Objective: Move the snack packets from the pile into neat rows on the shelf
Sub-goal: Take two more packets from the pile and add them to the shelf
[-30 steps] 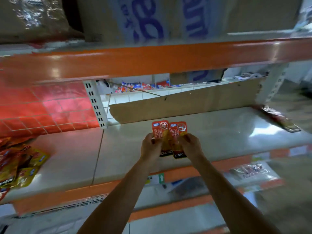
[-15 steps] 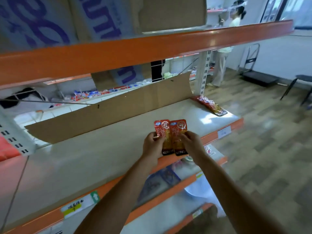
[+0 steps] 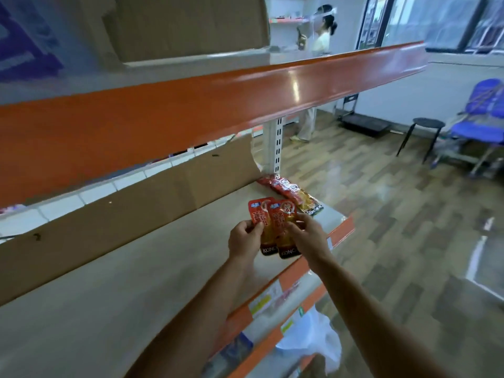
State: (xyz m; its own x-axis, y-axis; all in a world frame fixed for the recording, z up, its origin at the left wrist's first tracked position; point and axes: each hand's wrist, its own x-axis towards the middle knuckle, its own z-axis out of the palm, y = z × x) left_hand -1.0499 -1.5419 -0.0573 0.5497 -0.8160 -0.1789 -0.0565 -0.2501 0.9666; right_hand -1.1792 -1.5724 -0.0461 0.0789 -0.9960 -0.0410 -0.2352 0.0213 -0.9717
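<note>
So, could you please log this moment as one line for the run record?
left hand: holding packets | right hand: holding packets | two red packets: above shelf | row: at far end

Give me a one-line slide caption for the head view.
Left hand and right hand hold two snack packets above the shelf, near the row.
</note>
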